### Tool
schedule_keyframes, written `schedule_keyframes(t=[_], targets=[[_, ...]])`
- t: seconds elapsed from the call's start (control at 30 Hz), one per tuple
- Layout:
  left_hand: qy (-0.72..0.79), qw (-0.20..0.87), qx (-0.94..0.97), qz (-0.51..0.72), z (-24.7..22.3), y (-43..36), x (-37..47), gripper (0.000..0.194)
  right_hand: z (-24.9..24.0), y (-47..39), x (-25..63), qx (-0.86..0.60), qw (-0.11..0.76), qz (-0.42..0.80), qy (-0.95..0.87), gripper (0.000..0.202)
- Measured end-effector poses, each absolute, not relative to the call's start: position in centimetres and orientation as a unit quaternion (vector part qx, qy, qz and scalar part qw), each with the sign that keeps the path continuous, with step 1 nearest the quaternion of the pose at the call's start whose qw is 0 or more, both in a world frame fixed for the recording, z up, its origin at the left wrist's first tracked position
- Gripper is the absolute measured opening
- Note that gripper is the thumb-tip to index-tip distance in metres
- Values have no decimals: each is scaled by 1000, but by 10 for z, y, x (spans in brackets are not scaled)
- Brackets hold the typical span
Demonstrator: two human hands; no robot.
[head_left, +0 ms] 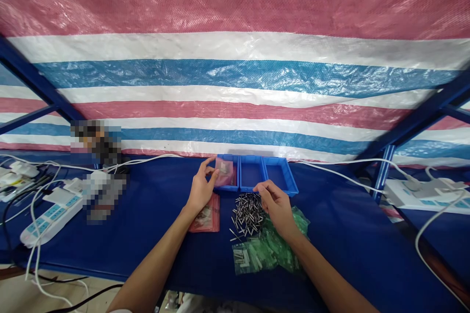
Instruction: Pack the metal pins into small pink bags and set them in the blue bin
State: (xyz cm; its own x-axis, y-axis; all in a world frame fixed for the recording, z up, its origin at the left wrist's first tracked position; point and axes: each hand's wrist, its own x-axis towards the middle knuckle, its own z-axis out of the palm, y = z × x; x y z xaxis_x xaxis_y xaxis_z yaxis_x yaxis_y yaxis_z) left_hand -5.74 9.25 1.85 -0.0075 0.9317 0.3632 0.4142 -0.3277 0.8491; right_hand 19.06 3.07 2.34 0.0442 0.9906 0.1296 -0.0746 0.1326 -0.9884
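My left hand (201, 185) is at the left compartment of the blue bins, with thumb and fingers closed on the edge of a small pink plastic bag (226, 174). Something pale shows inside that bag. Below the hand lies a stack of pink bags (207, 216). My right hand (276, 204) is in a pinch above the right side of a pile of small metal pins (246, 217). Whatever its fingertips hold is too small to make out. Green plastic bags (270, 247) with pale pieces inside lie under and in front of my right wrist.
Three blue bins (279, 176) stand side by side at the back of the blue table (147, 225). Power strips (55, 215) with white cables lie at the left, and another power strip (422, 195) is at the right. A striped sheet (235, 78) hangs behind.
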Motion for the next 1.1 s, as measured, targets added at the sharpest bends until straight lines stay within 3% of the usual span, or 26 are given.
schedule_keyframes(t=[0.53, 0.77, 1.1], targets=[[506, 214, 723, 418, 15, 109, -56, 27, 18, 32, 191, -450, 554, 486, -505, 37], [507, 95, 778, 360, 16, 101, -50, 28, 19, 32, 191, -452, 549, 488, -506, 38], [508, 98, 784, 343, 15, 100, -51, 26, 19, 31, 191, -446, 557, 490, -500, 36]])
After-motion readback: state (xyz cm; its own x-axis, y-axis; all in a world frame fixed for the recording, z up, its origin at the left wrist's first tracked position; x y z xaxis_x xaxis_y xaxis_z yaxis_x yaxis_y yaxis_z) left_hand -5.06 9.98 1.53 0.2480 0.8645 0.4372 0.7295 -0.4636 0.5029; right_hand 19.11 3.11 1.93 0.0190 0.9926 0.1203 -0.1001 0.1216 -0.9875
